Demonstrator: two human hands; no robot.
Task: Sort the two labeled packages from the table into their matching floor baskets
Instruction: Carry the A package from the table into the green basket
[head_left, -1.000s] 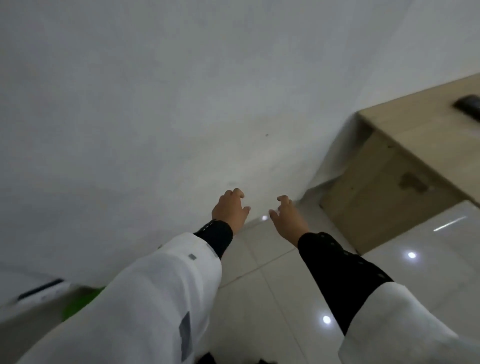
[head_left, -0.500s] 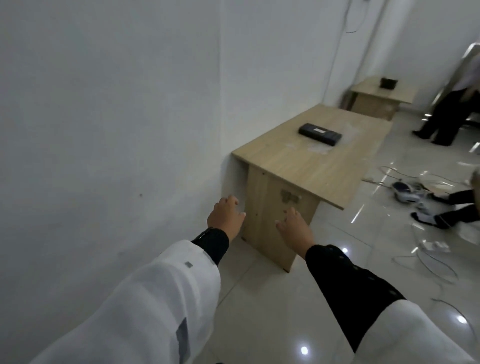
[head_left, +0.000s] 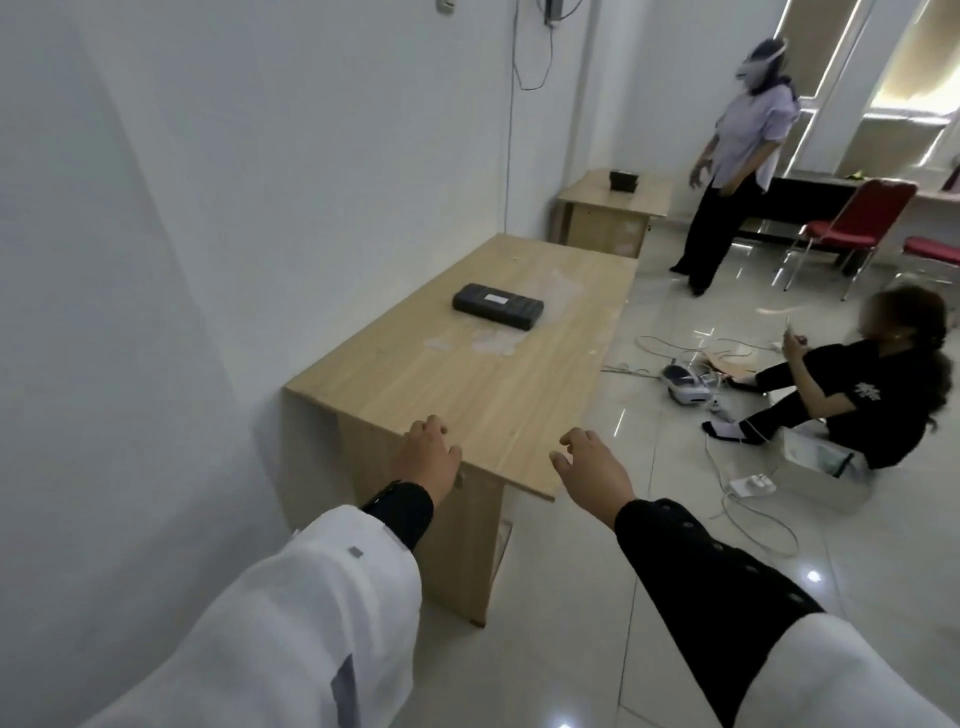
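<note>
Wooden table (head_left: 467, 384) stands against a white wall, with one dark package (head_left: 497, 313) lying flat mid-top, label up. I hold my left hand (head_left: 428, 460) and right hand (head_left: 592, 475) loosely open, empty, well short. Package looks stiff, light; I'd grip its long sides.

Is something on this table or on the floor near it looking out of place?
Yes. Pale scuffed patches mar the table beside the black package, and loose white cables sprawl across the floor, a likely trip hazard.
</note>
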